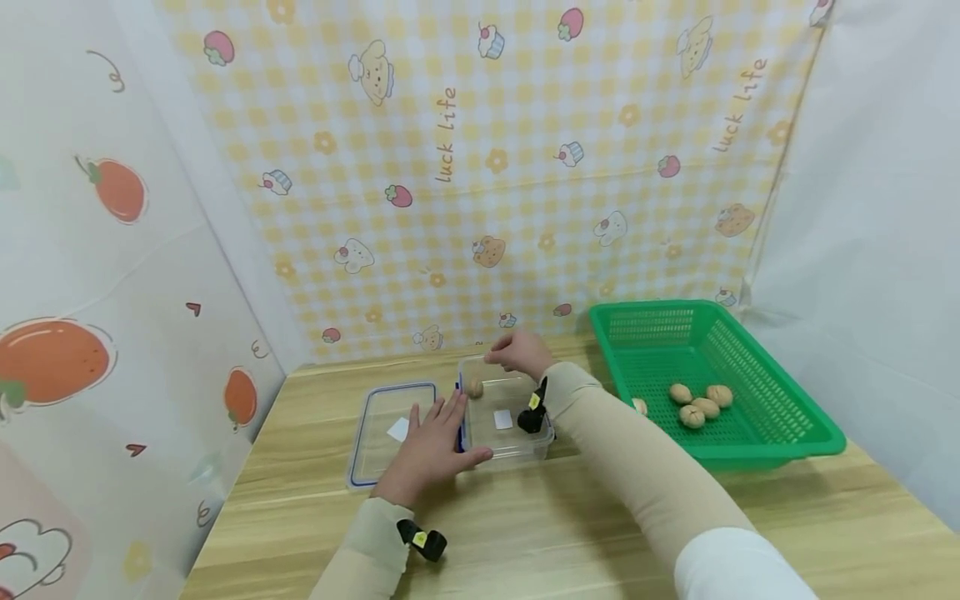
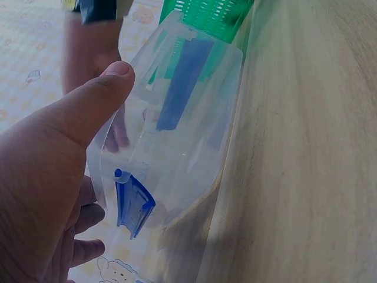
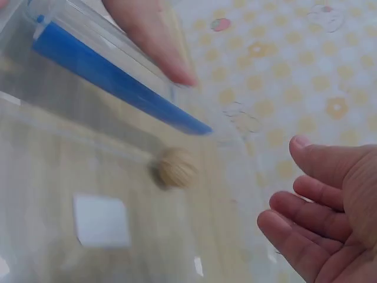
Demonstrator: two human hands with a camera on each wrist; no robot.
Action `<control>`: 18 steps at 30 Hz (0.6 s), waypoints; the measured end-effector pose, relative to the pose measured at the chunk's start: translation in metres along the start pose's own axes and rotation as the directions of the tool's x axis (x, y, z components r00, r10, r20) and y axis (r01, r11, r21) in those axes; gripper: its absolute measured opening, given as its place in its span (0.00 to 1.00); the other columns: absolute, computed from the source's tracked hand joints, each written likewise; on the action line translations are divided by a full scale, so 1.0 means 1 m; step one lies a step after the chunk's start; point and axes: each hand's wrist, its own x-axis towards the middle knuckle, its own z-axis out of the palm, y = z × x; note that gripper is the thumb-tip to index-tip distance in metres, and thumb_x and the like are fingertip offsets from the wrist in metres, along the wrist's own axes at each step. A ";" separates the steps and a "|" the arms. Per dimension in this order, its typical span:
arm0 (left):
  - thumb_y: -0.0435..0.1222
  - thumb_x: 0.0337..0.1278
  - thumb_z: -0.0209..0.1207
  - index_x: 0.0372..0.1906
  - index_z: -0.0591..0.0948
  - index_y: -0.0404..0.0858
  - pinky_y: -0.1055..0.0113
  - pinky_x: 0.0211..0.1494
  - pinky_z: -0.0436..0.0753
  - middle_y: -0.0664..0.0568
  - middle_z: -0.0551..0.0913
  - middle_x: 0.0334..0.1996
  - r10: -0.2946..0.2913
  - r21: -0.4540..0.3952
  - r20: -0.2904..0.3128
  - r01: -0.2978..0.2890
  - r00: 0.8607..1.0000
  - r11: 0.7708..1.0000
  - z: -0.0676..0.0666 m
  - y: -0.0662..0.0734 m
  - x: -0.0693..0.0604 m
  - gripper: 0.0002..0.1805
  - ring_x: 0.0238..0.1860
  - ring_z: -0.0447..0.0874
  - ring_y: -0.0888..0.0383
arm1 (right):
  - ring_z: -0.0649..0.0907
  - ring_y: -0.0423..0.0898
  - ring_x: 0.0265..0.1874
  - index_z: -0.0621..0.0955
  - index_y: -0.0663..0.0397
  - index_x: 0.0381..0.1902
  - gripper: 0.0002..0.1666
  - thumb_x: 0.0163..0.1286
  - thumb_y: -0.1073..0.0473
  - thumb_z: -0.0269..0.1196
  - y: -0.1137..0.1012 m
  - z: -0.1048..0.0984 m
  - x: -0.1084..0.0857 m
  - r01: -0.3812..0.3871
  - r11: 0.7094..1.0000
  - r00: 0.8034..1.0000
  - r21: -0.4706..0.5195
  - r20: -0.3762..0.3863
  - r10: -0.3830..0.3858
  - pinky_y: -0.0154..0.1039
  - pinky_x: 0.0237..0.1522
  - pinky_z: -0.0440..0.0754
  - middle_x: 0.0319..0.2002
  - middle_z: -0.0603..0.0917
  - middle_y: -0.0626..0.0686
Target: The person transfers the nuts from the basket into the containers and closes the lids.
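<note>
A clear plastic food container (image 1: 517, 451) with blue clips stands on the table. Inside, a walnut (image 1: 474, 388) lies near the far left corner, plain in the right wrist view as a ridged tan ball (image 3: 178, 168). My left hand (image 1: 429, 450) rests against the container's left side, fingers spread along it and thumb stretched along the near side. In the left wrist view, the thumb (image 2: 106, 97) lies by the transparent wall. Over the container's far edge hovers my right hand (image 1: 522, 353). Its fingers (image 3: 306, 218) are loosely bent, with nothing between them.
A clear lid (image 1: 375, 477) with a blue seal lies left of the container. On the right stands a green basket (image 1: 757, 452) holding several walnuts (image 1: 705, 407). A white square (image 1: 503, 419) shows at the container's bottom. A patterned cloth (image 1: 487, 208) hangs behind the table.
</note>
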 end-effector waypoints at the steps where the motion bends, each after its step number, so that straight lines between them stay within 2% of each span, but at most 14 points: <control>1: 0.72 0.58 0.53 0.81 0.53 0.39 0.33 0.75 0.37 0.49 0.50 0.81 0.001 -0.002 0.000 -0.001 1.000 1.000 0.000 0.000 0.000 0.58 0.80 0.48 0.41 | 0.87 0.59 0.47 0.83 0.66 0.55 0.24 0.67 0.55 0.71 -0.001 -0.007 -0.002 0.009 1.000 1.000 0.018 0.008 -0.010 0.50 0.50 0.85 0.48 0.87 0.61; 7: 0.73 0.58 0.52 0.81 0.53 0.39 0.33 0.76 0.36 0.49 0.50 0.81 -0.003 -0.005 0.006 0.003 1.000 1.000 0.000 0.000 0.000 0.58 0.80 0.48 0.41 | 0.87 0.53 0.45 0.81 0.66 0.59 0.26 0.70 0.55 0.69 -0.006 -0.047 -0.020 0.050 0.998 0.998 0.049 0.041 -0.052 0.46 0.49 0.86 0.50 0.87 0.61; 13: 0.73 0.58 0.52 0.81 0.52 0.39 0.33 0.76 0.37 0.48 0.49 0.81 0.002 -0.008 0.010 -0.002 1.000 1.000 0.000 0.002 -0.001 0.58 0.80 0.48 0.41 | 0.87 0.51 0.45 0.82 0.57 0.61 0.25 0.71 0.52 0.67 -0.008 -0.082 -0.050 0.117 0.992 0.993 -0.051 0.025 -0.116 0.45 0.47 0.87 0.52 0.84 0.57; 18: 0.74 0.58 0.51 0.82 0.51 0.39 0.33 0.76 0.37 0.49 0.48 0.81 -0.005 -0.003 0.010 0.005 1.000 1.000 0.001 0.001 -0.001 0.59 0.80 0.47 0.42 | 0.85 0.51 0.50 0.79 0.55 0.66 0.29 0.71 0.49 0.67 0.002 -0.109 -0.066 0.149 0.988 0.989 -0.050 0.032 -0.147 0.43 0.46 0.87 0.59 0.81 0.58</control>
